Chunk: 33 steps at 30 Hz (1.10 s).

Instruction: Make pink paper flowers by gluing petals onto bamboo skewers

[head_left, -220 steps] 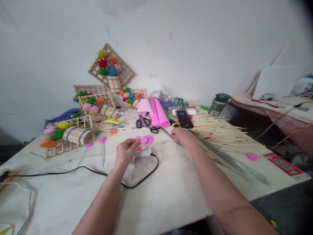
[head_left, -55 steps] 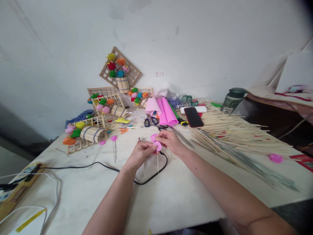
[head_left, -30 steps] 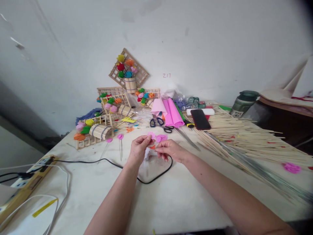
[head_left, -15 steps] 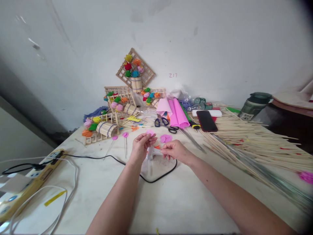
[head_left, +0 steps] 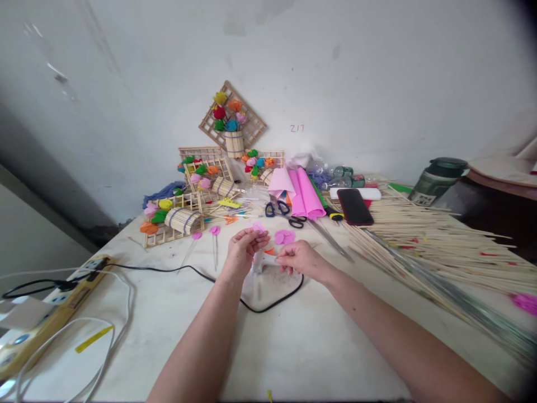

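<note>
My left hand (head_left: 244, 251) is closed in a pinch on a pink paper petal (head_left: 258, 226), which sticks up above the fingertips. To its right, my right hand (head_left: 300, 258) is also pinched, but whatever is between its fingertips is too small to make out. Between and below the hands lies a white tool like a glue gun (head_left: 259, 263), partly hidden, with a bit of orange beside it. Just behind the right hand is a small pile of pink petals (head_left: 285, 237). Two pink pieces on thin wire stems, one of them a pink flower (head_left: 215, 230), lie left of my left hand.
A black cord (head_left: 268, 309) loops toward the power strip (head_left: 79, 294) on the left. Behind are stick-and-flower frames (head_left: 184, 221), scissors (head_left: 297, 223) and pink paper (head_left: 308, 196). A phone (head_left: 354, 207), many thin sticks (head_left: 436, 235) and a green bottle (head_left: 438, 182) occupy the right.
Almost nothing differs. The petal in my left hand has tilted slightly, and both hands keep their places.
</note>
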{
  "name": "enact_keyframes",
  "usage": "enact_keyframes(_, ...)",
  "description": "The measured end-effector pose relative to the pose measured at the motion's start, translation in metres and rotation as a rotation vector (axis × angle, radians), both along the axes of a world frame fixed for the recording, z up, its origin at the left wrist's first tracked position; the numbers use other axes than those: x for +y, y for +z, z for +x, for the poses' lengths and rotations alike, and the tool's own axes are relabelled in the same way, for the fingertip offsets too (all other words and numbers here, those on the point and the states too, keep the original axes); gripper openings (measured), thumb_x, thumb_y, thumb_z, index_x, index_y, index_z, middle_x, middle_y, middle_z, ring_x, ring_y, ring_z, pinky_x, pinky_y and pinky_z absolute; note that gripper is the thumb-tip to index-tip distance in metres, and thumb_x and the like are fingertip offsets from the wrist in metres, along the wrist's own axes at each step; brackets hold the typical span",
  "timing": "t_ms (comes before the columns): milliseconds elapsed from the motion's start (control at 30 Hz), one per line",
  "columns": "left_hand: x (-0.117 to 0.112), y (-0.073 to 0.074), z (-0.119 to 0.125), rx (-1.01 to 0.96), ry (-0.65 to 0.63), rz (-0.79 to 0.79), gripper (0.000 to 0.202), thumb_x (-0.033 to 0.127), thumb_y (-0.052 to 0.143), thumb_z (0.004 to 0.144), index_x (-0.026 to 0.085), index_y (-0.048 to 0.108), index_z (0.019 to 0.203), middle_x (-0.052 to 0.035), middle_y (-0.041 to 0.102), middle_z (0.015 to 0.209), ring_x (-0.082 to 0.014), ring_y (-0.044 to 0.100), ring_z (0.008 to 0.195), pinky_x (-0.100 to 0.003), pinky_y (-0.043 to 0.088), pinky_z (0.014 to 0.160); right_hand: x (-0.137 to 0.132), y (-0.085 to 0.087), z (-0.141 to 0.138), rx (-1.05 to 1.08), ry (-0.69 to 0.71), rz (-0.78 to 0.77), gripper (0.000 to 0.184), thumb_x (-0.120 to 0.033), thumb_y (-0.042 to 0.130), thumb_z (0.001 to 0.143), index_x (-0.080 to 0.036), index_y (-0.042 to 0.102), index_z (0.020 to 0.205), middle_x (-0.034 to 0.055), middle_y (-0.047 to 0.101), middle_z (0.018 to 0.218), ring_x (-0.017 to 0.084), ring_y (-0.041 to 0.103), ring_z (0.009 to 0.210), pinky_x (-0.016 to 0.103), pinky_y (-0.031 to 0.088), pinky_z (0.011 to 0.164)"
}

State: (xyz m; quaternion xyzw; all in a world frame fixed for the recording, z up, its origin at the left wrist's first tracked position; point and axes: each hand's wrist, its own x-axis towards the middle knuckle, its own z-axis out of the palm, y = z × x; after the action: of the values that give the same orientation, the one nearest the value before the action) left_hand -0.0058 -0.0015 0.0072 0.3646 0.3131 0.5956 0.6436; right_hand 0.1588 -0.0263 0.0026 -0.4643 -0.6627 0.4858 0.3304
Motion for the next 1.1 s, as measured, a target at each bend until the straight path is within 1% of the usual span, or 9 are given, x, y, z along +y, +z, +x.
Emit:
enact_keyframes(300, 0.001, -0.002, 0.001, 0.046, 0.008, 0.005, 0.02, 0.025, 0.072, 0.06, 0.011, 0.06, 0.068, -0.0072, 0.067, 0.072, -0.0135, 0.063, 0.063, -0.022, 0.049, 0.059, -0.001, -0.001, -0.002, -0.009, -0.012, 0.006, 0.017, -0.027, 0.061, 0.067, -0.013, 0.06, 0.057, 0.0016, 0.06, 0.052, 0.008, 0.048, 0.038, 0.019, 0.038, 0.04)
enact_keyframes(500, 0.001, -0.003, 0.001, 0.059, -0.004, 0.022, 0.022, 0.027, 0.073, 0.059, 0.012, 0.059, 0.065, -0.0048, 0.065, 0.067, -0.0107, 0.06, 0.059, -0.021, 0.047, 0.057, -0.001, -0.001, -0.003, -0.014, -0.002, 0.013, 0.018, -0.028, 0.062, 0.067, -0.013, 0.06, 0.057, 0.0021, 0.06, 0.053, 0.007, 0.048, 0.039, 0.019, 0.038, 0.041)
enact_keyframes(633, 0.0, -0.001, 0.001, 0.081, -0.006, 0.039, 0.022, 0.029, 0.072, 0.06, 0.012, 0.059, 0.066, -0.004, 0.064, 0.067, -0.01, 0.059, 0.058, -0.021, 0.047, 0.057, -0.002, 0.008, 0.002, -0.022, 0.026, 0.05, 0.026, -0.036, 0.058, 0.072, -0.013, 0.06, 0.059, 0.0032, 0.062, 0.059, 0.007, 0.047, 0.039, 0.02, 0.038, 0.041)
enact_keyframes(733, -0.003, 0.002, 0.003, 0.124, -0.043, 0.056, 0.023, 0.03, 0.072, 0.06, 0.012, 0.059, 0.064, -0.0038, 0.064, 0.066, -0.0094, 0.058, 0.055, -0.021, 0.047, 0.056, -0.001, 0.018, 0.008, 0.028, -0.029, 0.121, 0.033, -0.042, 0.052, 0.076, -0.012, 0.062, 0.065, 0.004, 0.063, 0.066, 0.006, 0.047, 0.04, 0.02, 0.038, 0.041)
enact_keyframes(833, -0.007, 0.004, 0.007, 0.232, -0.121, 0.089, 0.023, 0.032, 0.07, 0.063, 0.012, 0.059, 0.063, -0.0054, 0.065, 0.065, -0.0094, 0.057, 0.051, -0.017, 0.04, 0.044, 0.001, 0.024, 0.012, 0.119, -0.12, 0.171, 0.03, -0.042, 0.053, 0.076, -0.013, 0.063, 0.078, 0.0027, 0.061, 0.068, 0.007, 0.047, 0.044, 0.02, 0.036, 0.04)
enact_keyframes(900, -0.011, 0.006, 0.01, 0.306, -0.179, 0.104, 0.024, 0.034, 0.069, 0.064, 0.012, 0.059, 0.065, -0.0072, 0.066, 0.065, -0.011, 0.058, 0.051, -0.015, 0.032, 0.036, 0.002, 0.027, 0.012, 0.17, -0.13, 0.189, 0.028, -0.04, 0.054, 0.075, -0.014, 0.062, 0.083, 0.0012, 0.059, 0.066, 0.007, 0.046, 0.047, 0.019, 0.034, 0.04)
enact_keyframes(1000, -0.016, 0.008, 0.016, 0.382, -0.265, 0.121, 0.025, 0.036, 0.067, 0.066, 0.012, 0.06, 0.069, -0.0092, 0.067, 0.068, -0.014, 0.061, 0.054, -0.016, 0.028, 0.032, 0.002, 0.036, 0.01, 0.209, -0.1, 0.195, 0.026, -0.038, 0.055, 0.074, -0.014, 0.063, 0.08, -0.0001, 0.056, 0.063, 0.008, 0.046, 0.049, 0.019, 0.033, 0.041)
enact_keyframes(1100, -0.019, 0.008, 0.018, 0.413, -0.293, 0.127, 0.025, 0.036, 0.066, 0.067, 0.012, 0.061, 0.071, -0.0095, 0.067, 0.069, -0.0147, 0.062, 0.055, -0.015, 0.028, 0.031, 0.004, 0.047, 0.006, 0.158, -0.085, 0.175, 0.02, -0.032, 0.057, 0.071, -0.013, 0.064, 0.073, -0.0009, 0.055, 0.059, 0.008, 0.046, 0.049, 0.018, 0.033, 0.041)
